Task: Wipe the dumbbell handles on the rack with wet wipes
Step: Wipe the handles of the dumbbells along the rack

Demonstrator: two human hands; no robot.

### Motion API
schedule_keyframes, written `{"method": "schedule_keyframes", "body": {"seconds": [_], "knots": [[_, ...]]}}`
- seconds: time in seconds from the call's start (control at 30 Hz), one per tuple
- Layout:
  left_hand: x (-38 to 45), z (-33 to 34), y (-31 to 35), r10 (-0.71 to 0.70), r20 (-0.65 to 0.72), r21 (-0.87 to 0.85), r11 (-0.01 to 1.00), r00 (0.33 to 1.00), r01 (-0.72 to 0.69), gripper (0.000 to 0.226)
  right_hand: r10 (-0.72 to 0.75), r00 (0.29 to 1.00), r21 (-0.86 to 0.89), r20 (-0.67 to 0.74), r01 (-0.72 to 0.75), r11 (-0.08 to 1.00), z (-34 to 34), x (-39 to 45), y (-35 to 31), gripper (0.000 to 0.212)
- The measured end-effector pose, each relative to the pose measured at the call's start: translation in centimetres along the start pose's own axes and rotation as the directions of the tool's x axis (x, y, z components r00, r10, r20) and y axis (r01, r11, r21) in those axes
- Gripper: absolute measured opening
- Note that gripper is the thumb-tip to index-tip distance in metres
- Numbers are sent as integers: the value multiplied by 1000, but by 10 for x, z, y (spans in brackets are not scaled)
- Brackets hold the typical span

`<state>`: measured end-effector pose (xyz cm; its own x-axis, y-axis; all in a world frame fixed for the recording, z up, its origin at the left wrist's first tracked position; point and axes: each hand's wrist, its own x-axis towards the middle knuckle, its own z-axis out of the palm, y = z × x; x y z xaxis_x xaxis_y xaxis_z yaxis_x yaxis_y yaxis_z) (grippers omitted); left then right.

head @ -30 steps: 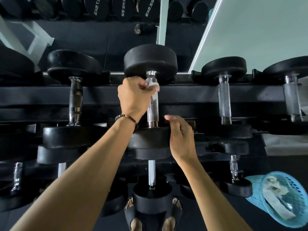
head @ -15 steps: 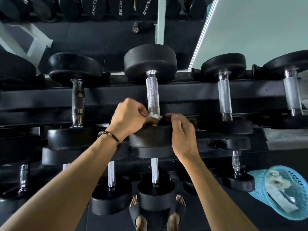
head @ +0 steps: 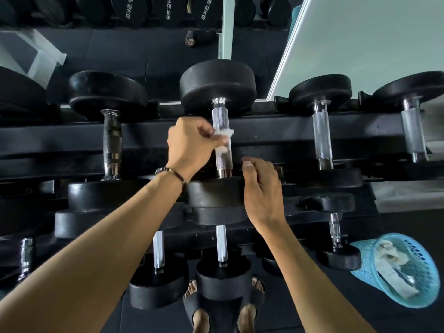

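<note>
Black rack [head: 276, 131] carries rows of dumbbells [head: 217, 97]; floor [head: 394, 227] bears blue basket [head: 398, 270].

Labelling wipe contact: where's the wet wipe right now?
Head view, centre: the wet wipe is pinched in the left hand against the middle of the knurled handle of the centre top-row dumbbell, above the right hand.
</note>
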<state>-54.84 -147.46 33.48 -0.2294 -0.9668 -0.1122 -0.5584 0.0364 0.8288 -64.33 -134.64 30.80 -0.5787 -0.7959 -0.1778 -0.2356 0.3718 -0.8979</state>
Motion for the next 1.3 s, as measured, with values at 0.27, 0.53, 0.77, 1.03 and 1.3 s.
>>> {"method": "schedule_keyframes", "body": {"seconds": [0.27, 0.53, 0.77, 1.03, 1.3], "knots": [[-7, 4, -17, -127, 214, -8, 991, 969, 131, 35, -23, 998, -47, -51, 21, 999, 4, 0, 0, 65], [9, 9, -9, -199, 114, -184, 959, 973, 217, 27, -34, 998, -46, -59, 31, 998, 4, 0, 1, 63], [38, 20, -2, -261, -105, -379, 903, 960, 204, 27, -50, 996, -38, -76, 47, 998, 4, 0, 1, 57], [5, 11, -19, -282, 90, -293, 909, 955, 296, 21, -53, 994, -24, -94, 51, 998, 6, 2, 4, 53], [21, 10, 5, -245, -98, -291, 934, 964, 208, 25, -32, 995, 0, -95, 32, 999, 6, 1, 3, 44]]}}
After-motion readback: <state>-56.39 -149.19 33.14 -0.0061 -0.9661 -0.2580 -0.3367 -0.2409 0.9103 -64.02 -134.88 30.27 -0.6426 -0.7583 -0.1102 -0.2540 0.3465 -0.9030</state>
